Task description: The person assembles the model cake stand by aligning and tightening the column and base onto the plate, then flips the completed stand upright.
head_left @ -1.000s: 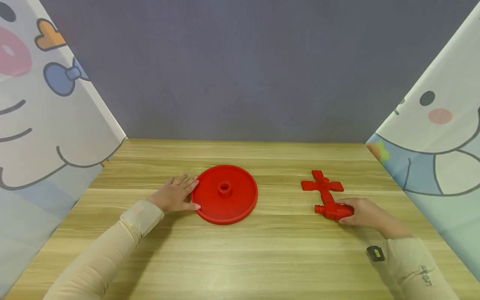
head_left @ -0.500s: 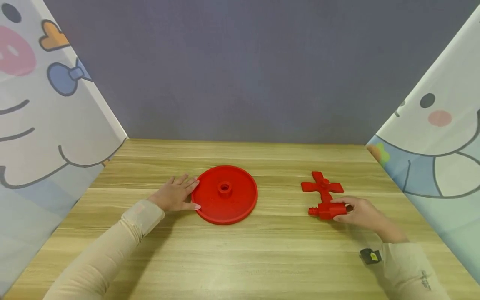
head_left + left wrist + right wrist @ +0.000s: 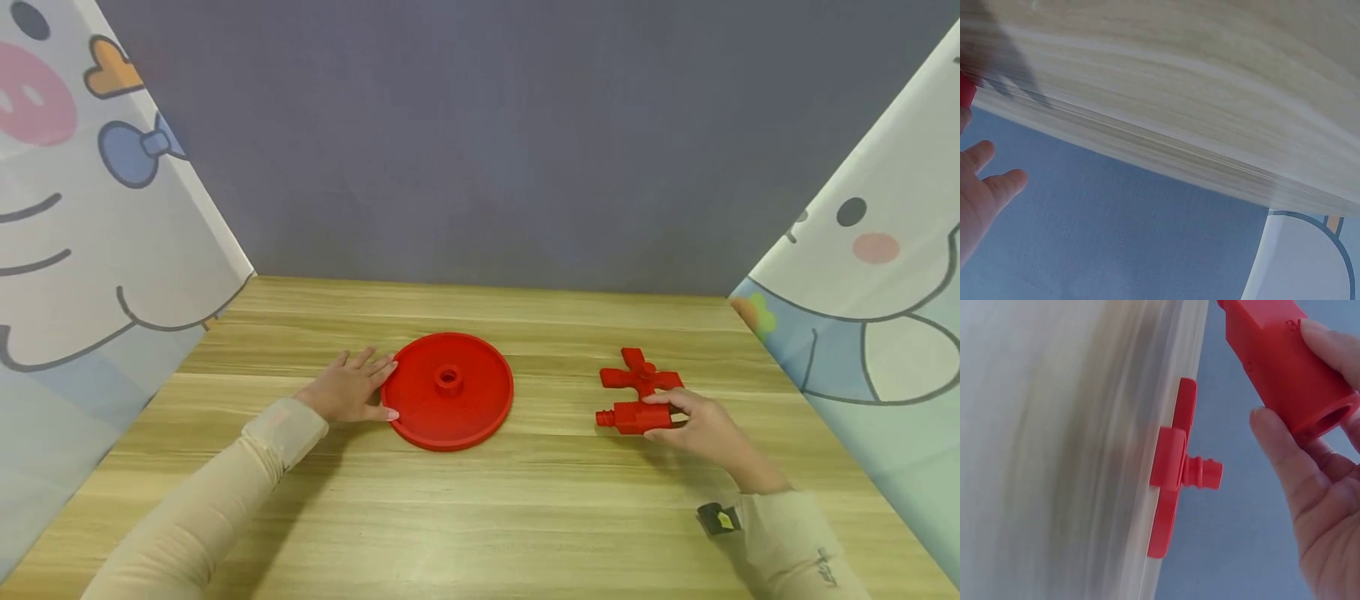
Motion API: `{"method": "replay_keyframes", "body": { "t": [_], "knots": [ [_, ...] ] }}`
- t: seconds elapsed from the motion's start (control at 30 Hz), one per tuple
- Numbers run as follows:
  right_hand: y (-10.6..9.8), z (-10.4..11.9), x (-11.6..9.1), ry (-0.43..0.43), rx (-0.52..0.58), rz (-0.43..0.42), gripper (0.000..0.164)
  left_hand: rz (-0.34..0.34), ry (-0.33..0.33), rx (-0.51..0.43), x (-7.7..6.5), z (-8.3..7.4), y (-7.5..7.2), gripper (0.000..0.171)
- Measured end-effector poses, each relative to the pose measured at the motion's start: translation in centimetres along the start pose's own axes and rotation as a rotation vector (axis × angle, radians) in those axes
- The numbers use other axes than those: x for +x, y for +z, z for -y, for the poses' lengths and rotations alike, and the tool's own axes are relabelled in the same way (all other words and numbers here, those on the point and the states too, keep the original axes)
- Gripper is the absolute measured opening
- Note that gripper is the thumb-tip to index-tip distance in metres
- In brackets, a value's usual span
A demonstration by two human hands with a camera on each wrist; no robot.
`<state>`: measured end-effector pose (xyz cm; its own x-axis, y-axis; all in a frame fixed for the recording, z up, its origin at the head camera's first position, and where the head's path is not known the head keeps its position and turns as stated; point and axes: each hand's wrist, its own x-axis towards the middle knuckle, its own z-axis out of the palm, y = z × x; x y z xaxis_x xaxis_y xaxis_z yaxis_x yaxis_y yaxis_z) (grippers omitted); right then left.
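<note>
A round red disc with a raised rim and a hollow central hub lies on the wooden table. Spread fingers of my left hand touch its left edge. On the right, my right hand pinches a red post-like part between thumb and fingers. That part has a ridged peg at its left end, and the right wrist view shows a hole in its other end. Just behind it a red cross-shaped piece lies flat, its ridged stub pointing up. One arm of the cross is partly hidden in the head view.
The wooden table ends at a grey back panel. Cartoon-printed cloth panels stand at both sides. A small black tag sits beside the right sleeve.
My right hand has moved left with the red post-like part, which now sits in front of the cross-shaped piece. The left hand and the disc have stayed in place.
</note>
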<state>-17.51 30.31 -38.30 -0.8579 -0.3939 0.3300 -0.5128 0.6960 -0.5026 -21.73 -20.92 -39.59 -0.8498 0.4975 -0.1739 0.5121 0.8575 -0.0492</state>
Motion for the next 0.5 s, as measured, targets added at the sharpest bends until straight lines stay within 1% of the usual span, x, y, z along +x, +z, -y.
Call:
{"method": "replay_keyframes", "body": {
  "t": [0.13,0.23,0.3,0.37,0.5],
  "knots": [
    [0.6,0.1,0.5,-0.061,-0.034,-0.021,0.043,0.005,-0.001,-0.001,-0.1,0.1,0.2,0.093],
    [1.0,0.3,1.1,-0.075,-0.078,-0.013,0.043,-0.001,0.005,0.012,0.0,0.1,0.4,0.093],
    [1.2,0.6,1.6,-0.067,-0.091,0.004,0.043,-0.006,0.008,0.026,0.0,0.2,0.4,0.093],
    [1.5,0.9,2.3,-0.086,-0.088,0.014,0.042,-0.014,0.012,0.043,0.0,0.2,0.3,0.093],
    [1.9,1.3,3.4,-0.18,-0.037,-0.002,0.043,-0.037,0.028,0.048,0.1,0.1,0.2,0.092]
  ]
}}
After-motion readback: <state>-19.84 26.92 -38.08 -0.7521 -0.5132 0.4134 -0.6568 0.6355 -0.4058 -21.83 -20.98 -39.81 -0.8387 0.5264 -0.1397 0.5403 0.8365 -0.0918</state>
